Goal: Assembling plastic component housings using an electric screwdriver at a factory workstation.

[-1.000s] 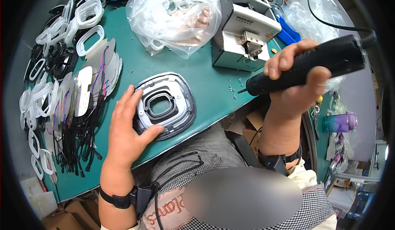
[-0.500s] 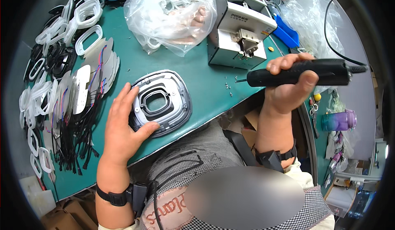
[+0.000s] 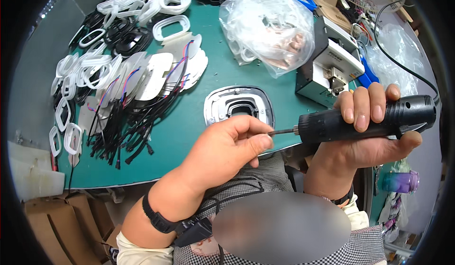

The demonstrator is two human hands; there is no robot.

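My right hand is wrapped round a black electric screwdriver, which lies nearly level with its bit toward the left. The thumb and fingers of my left hand pinch the tip of the screwdriver bit; whether a screw is at the tip is hidden by the fingers. Behind my left hand, a grey and white rounded-square housing with an oval opening lies on the green mat. Part of its near side is covered by the hand.
White rings and flat grey-white panels with cables crowd the left. A clear bag of parts and a boxy white-and-black machine stand at the back. A cord runs from the screwdriver. A purple-teal bottle is at right.
My left hand has let go of the housing, moved right and pinched the bit. The screwdriver remains in my right hand. The whole view has shifted, so surroundings appear farther right.
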